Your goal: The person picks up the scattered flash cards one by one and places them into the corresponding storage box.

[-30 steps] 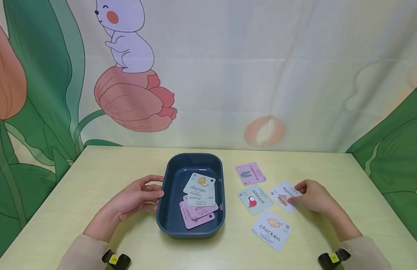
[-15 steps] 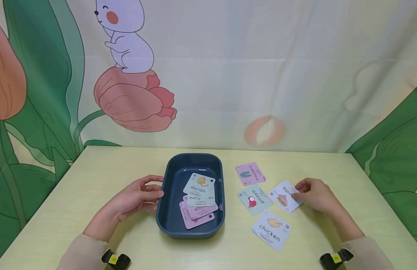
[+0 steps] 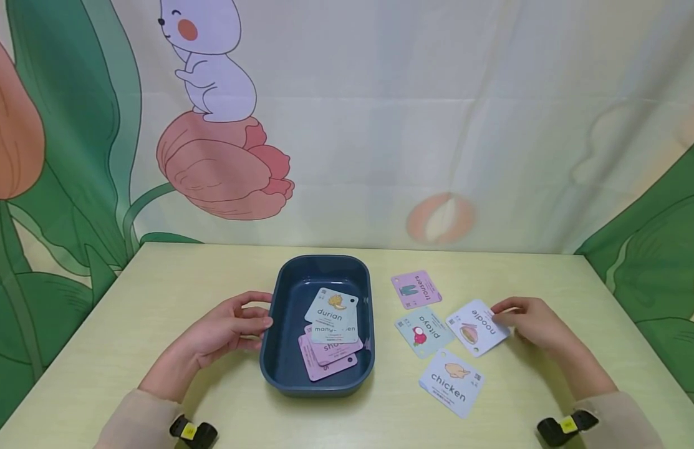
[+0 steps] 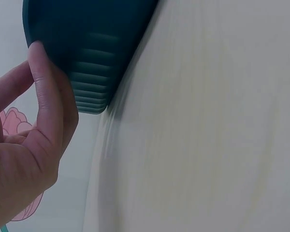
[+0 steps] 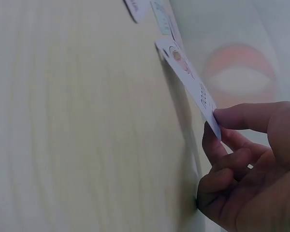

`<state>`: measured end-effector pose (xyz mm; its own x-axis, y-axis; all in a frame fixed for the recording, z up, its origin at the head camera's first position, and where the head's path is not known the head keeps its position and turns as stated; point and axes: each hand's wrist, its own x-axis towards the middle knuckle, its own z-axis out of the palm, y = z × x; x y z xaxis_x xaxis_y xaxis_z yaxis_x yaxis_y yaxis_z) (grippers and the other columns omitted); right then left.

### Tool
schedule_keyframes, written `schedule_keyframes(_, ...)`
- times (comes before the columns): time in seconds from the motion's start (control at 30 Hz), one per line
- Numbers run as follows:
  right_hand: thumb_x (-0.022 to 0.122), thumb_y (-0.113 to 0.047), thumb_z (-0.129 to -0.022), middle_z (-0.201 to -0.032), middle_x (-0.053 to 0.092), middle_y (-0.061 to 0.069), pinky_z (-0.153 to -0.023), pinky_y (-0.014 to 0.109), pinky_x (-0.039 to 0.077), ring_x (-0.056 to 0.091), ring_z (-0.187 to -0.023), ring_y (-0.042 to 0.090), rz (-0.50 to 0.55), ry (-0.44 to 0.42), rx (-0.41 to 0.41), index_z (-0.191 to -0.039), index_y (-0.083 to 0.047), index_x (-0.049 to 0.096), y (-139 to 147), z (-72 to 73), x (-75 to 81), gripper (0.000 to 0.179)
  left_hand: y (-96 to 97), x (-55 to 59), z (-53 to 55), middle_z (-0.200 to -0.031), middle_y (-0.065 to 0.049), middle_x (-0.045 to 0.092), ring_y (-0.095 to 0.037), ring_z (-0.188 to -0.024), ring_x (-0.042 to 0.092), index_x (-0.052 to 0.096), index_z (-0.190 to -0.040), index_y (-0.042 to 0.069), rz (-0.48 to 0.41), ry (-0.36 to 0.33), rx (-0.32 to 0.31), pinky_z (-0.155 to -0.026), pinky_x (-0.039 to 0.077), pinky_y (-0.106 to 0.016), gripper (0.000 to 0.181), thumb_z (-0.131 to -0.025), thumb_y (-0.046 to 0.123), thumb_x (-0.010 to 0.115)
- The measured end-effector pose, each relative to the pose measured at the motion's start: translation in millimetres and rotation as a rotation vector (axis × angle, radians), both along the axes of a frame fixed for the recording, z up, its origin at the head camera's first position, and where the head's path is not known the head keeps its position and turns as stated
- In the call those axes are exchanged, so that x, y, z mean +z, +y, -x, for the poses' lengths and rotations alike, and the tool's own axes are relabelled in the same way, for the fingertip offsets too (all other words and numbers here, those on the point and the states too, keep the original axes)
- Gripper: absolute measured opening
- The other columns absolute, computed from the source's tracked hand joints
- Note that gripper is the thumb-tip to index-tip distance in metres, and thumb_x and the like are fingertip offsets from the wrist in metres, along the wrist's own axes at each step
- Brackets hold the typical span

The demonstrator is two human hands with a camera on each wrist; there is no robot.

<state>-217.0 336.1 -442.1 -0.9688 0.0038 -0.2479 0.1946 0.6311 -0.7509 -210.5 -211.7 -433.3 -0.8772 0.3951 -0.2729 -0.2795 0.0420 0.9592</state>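
Note:
My right hand (image 3: 529, 319) pinches the white noodle card (image 3: 474, 330) at its right corner, thumb on the printed face and fingers beneath. In the right wrist view the noodle card (image 5: 191, 82) tilts up off the table at the gripped end, with a shadow under it. The left hand (image 3: 234, 325) touches the left side of a dark blue tray (image 3: 269, 368) near its rim, fingers relaxed. Inside the tray lie a durian card (image 3: 332, 307), partly covering another card, and overlapping pink cards (image 3: 318, 369).
Close to the noodle card lie a pitaya card (image 3: 419, 337), a pink trousers card (image 3: 416, 289) and a chicken card (image 3: 453, 381). Behind the pale wooden table (image 3: 212, 262) hangs a printed curtain (image 3: 347, 125).
The right hand has shifted slightly right, from over the noodle card's printed word to its corner, so the word shows. That end of the card has lifted. Left hand and tray stay put.

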Motion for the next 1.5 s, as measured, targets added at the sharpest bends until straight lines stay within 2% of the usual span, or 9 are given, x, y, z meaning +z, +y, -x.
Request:
schedule_keyframes(0.1, 0.067, -0.020, -0.099, -0.094, 0.063, 0.008, -0.053, 0.028, 0.035, 0.042, -0.057, 0.019, 0.064, -0.019, -0.019, -0.127, 0.003, 0.063, 2, 0.2, 0.7, 0.037, 0.1, -0.1, 0.2, -0.108, -0.014, 0.064, -0.022, -0.085, 0.068, 0.036, -0.148, -0.001, 0.000, 0.003, -0.001, -0.078, 0.061, -0.035, 0.061, -0.098, 0.008, 0.069)
schedule_keyframes(0.27, 0.067, -0.021, -0.100, -0.086, 0.059, 0.005, -0.053, 0.027, 0.035, 0.042, -0.058, 0.017, 0.146, -0.036, -0.023, -0.128, 0.003, 0.062, 5, 0.4, 1.9, 0.038, 0.1, -0.2, 0.2, -0.108, -0.014, 0.064, -0.022, -0.084, 0.068, 0.036, -0.148, -0.001, -0.004, 0.001, 0.000, -0.078, 0.061, -0.035, 0.061, -0.098, 0.008, 0.069)
schedule_keyframes(0.5, 0.067, -0.023, -0.100, -0.098, 0.059, 0.006, -0.055, 0.025, 0.037, 0.044, -0.063, 0.016, 0.241, -0.053, -0.035, -0.130, 0.001, 0.062, 5, -0.2, 3.9, 0.039, 0.7, -0.8, 0.2, -0.108, -0.014, 0.064, -0.022, -0.084, 0.068, 0.036, -0.149, -0.001, -0.001, -0.002, 0.008, -0.078, 0.061, -0.035, 0.061, -0.098, 0.007, 0.069)
schedule_keyframes(0.73, 0.068, -0.024, -0.100, -0.099, 0.059, 0.005, -0.056, 0.025, 0.038, 0.042, -0.062, 0.015, 0.328, -0.063, -0.015, -0.133, 0.002, 0.059, -2, 0.4, 6.9, 0.043, 0.3, -1.2, 0.0, -0.108, -0.014, 0.064, -0.022, -0.084, 0.068, 0.037, -0.148, -0.001, 0.000, 0.001, 0.010, -0.078, 0.061, -0.035, 0.060, -0.098, 0.007, 0.069)
schedule_keyframes(0.9, 0.066, -0.023, -0.101, -0.106, 0.064, 0.006, -0.056, 0.024, 0.037, 0.038, -0.059, 0.015, 0.365, -0.065, 0.003, -0.135, 0.002, 0.057, -11, 0.5, 9.8, 0.043, 0.3, -1.7, 0.1, -0.107, -0.013, 0.064, -0.022, -0.084, 0.068, 0.037, -0.148, -0.001, -0.001, 0.006, 0.008, -0.078, 0.061, -0.035, 0.059, -0.098, 0.007, 0.069)
schedule_keyframes(1.13, 0.065, -0.021, -0.101, -0.111, 0.066, 0.008, -0.059, 0.024, 0.040, 0.041, -0.061, 0.014, 0.388, -0.063, 0.013, -0.136, 0.006, 0.055, -27, 0.5, 13.5, 0.045, 1.1, -1.4, 0.0, -0.110, -0.015, 0.064, -0.023, -0.085, 0.067, 0.037, -0.148, 0.000, 0.011, 0.000, 0.024, -0.078, 0.061, -0.035, 0.060, -0.098, 0.007, 0.069)
schedule_keyframes(1.27, 0.064, -0.019, -0.102, -0.111, 0.067, 0.009, -0.060, 0.023, 0.040, 0.040, -0.061, 0.013, 0.421, -0.072, 0.013, -0.137, 0.008, 0.053, -36, 0.6, 15.7, 0.047, 1.5, -0.7, -0.2, -0.109, -0.015, 0.064, -0.023, -0.085, 0.068, 0.037, -0.149, 0.000, 0.010, -0.004, 0.028, -0.078, 0.061, -0.035, 0.060, -0.098, 0.006, 0.069)
schedule_keyframes(1.5, 0.064, -0.016, -0.101, -0.104, 0.067, 0.008, -0.058, 0.023, 0.037, 0.036, -0.058, 0.012, 0.464, -0.053, 0.063, -0.134, 0.010, 0.054, -56, -2.1, 23.4, 0.043, 1.3, -0.6, -0.2, -0.108, -0.014, 0.064, -0.022, -0.083, 0.067, 0.037, -0.149, -0.001, 0.000, -0.009, 0.022, -0.077, 0.061, -0.035, 0.060, -0.098, 0.006, 0.068)
